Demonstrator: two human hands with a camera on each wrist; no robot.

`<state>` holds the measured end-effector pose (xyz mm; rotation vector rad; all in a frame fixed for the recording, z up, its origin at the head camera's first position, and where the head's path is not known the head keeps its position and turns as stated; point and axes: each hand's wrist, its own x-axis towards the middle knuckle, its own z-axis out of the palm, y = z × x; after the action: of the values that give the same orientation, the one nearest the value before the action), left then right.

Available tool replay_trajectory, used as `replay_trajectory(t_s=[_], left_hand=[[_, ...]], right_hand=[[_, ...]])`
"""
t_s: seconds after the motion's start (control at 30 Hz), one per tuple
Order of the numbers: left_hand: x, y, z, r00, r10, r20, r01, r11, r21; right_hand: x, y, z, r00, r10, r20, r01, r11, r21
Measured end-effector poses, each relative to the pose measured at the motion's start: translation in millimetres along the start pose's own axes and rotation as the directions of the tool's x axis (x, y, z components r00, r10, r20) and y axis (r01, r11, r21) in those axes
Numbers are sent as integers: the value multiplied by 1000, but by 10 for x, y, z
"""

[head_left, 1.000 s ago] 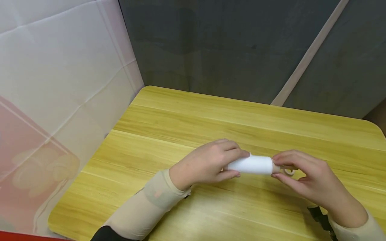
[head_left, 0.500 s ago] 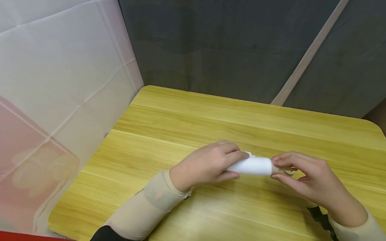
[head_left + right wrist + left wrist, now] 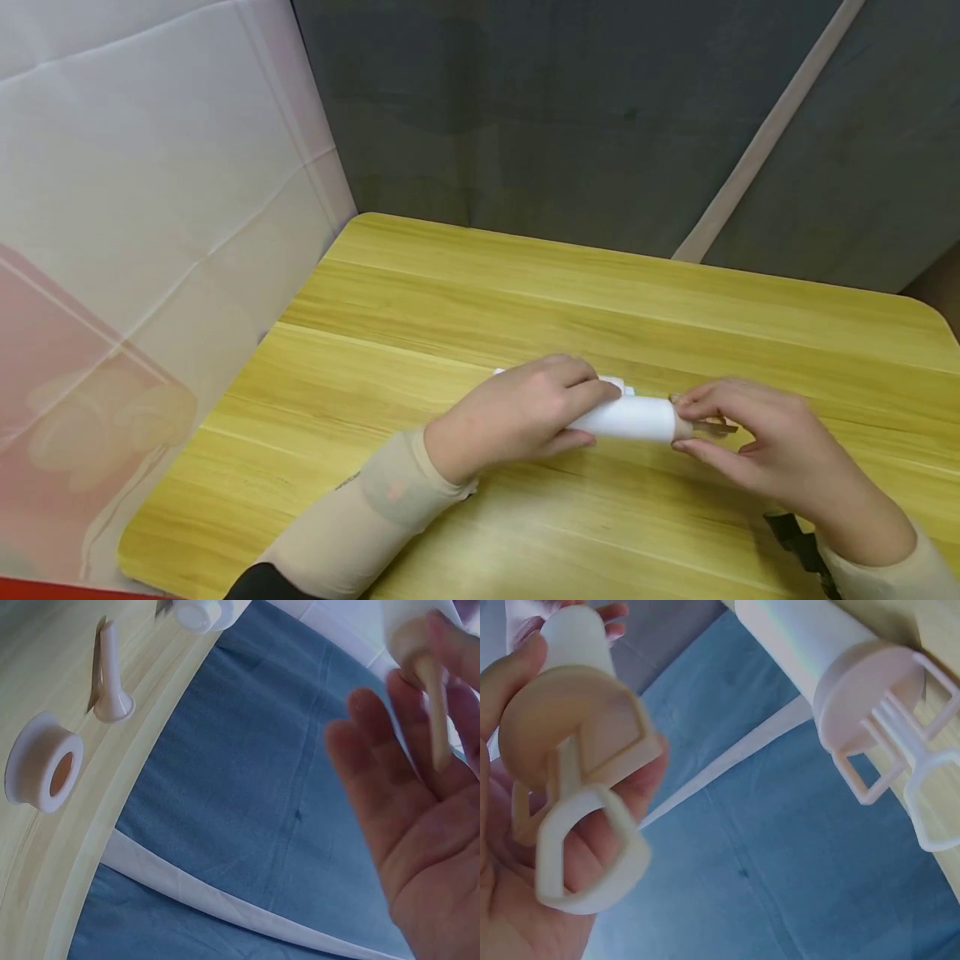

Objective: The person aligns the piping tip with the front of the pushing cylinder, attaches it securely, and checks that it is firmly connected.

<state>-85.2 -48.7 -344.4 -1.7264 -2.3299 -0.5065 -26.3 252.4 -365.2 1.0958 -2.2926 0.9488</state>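
Note:
My left hand [image 3: 517,408] grips the barrel of a white pastry syringe [image 3: 630,418], held nearly level above the table. In the left wrist view, its beige end cap [image 3: 540,735] has finger loops, and a white plunger handle [image 3: 634,866] sticks out towards the palm. Between the thumb and fingertips, my right hand [image 3: 780,437] pinches the syringe's other end. A slim beige nozzle [image 3: 435,712] points from there into the right palm. Part of a second, similar syringe [image 3: 810,652] lies on the table behind the left hand.
On the wooden table [image 3: 450,292], the right wrist view shows a loose white collar [image 3: 45,765] and a separate flared nozzle [image 3: 112,675]. A dark curtain [image 3: 562,125] hangs behind the table's far edge, and a pale patterned cloth [image 3: 150,167] stands at the left.
The held syringe and both hands have shifted very slightly downward in the head view. More of the second syringe shows behind the left hand. Both hands keep their hold.

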Motion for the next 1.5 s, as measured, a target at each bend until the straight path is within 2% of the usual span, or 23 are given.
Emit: replay_trajectory(t_s=[0.1, 0.2, 0.37, 0.57, 0.83, 0.97, 1.07, 1.2, 1.37, 1.5], left_hand=[[9, 37, 46, 996, -30, 86, 27, 999, 32], [21, 80, 99, 983, -54, 178, 46, 998, 49], [34, 124, 195, 958, -81, 274, 71, 996, 47], [41, 132, 311, 941, -120, 318, 101, 992, 75], [16, 151, 396, 937, -119, 327, 76, 987, 142], [22, 162, 425, 922, -137, 362, 92, 986, 140], [30, 178, 428, 903, -158, 400, 117, 985, 126], [36, 191, 421, 888, -174, 426, 137, 984, 116], [37, 194, 427, 881, -189, 434, 157, 982, 108], [38, 191, 438, 876, -195, 440, 168, 981, 100]], right_hand=[[-41, 26, 21, 994, 29, 107, -26, 999, -29], [-90, 34, 33, 975, 78, 209, -73, 997, -35], [-141, 31, 58, 945, 149, 292, -137, 989, -64], [-143, 38, 159, 903, 230, 363, -196, 972, -130], [-130, 22, 263, 824, 306, 476, -253, 952, -175], [-125, 11, 295, 800, 328, 503, -276, 945, -177], [-124, 7, 313, 780, 346, 522, -296, 938, -180], [-128, 6, 329, 769, 357, 530, -304, 934, -188], [-136, 20, 327, 768, 351, 536, -310, 936, -169], [-147, 84, 221, 764, 356, 538, -347, 930, -122]])
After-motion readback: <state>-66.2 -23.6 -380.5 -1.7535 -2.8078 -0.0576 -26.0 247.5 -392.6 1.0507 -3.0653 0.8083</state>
